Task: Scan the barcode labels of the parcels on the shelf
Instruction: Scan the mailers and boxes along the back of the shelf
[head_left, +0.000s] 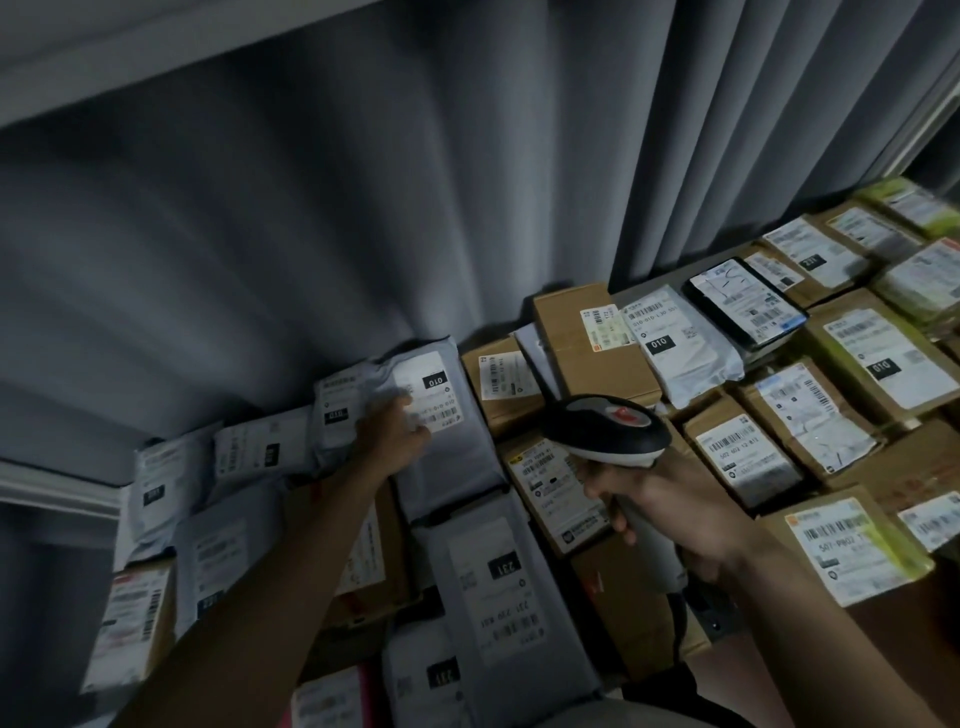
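Observation:
Several parcels cover the shelf, grey poly bags on the left and brown cardboard boxes on the right, each with a white barcode label. My left hand (390, 431) rests on a grey poly bag (457, 457) near the back, fingers at the left edge of its white label (428, 391) marked 010. My right hand (660, 506) grips the handle of a black and grey barcode scanner (605, 421). The scanner's head hangs over the boxes just right of that bag and points towards the back left.
Grey curtains (363, 182) hang right behind the parcels. A cardboard box (587, 343) stands higher than its neighbours at the back centre. A black parcel (745, 301) lies at the back right. The scanner's cable (680, 623) drops down below my right wrist.

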